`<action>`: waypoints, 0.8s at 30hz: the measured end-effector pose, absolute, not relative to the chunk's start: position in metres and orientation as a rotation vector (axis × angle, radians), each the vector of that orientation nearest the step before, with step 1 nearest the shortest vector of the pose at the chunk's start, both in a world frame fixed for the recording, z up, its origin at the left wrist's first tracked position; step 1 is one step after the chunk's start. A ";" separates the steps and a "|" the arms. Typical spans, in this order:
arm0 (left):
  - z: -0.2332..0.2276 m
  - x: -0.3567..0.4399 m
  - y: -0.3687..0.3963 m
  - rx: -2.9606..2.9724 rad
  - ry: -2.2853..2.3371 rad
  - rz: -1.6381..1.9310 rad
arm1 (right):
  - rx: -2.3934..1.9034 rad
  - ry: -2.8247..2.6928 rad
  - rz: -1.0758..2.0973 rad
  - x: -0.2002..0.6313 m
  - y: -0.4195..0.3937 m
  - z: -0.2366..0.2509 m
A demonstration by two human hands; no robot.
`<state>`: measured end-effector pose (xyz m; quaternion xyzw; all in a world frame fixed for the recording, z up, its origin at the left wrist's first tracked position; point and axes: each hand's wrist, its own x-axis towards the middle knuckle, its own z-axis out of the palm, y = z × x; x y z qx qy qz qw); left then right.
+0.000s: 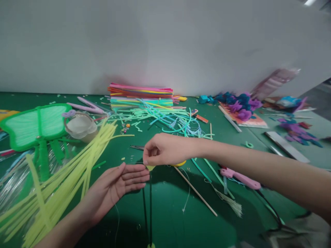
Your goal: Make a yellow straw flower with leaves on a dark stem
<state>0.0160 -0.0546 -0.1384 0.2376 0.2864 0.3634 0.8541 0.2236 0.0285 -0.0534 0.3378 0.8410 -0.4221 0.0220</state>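
Directly above the open, empty left hand [121, 184], right hand [161, 150] fingers pinch a yellow piece [150, 167]; dark strands [148, 206] hang down.

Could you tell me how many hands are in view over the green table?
2: the left hand lies open, palm up, beside the yellow-green pipe cleaners; the right hand pinches a small yellow piece just above it.
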 end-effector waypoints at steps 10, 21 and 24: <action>-0.139 0.016 -0.053 0.515 0.665 0.772 | 1.085 2.710 -1.121 0.220 0.018 -0.055; -0.127 0.011 -0.050 0.679 0.890 0.788 | 1.158 2.149 -2.024 0.240 0.019 -0.080; -0.117 0.007 -0.039 0.958 1.103 0.766 | 1.152 2.138 -2.245 0.242 0.012 -0.092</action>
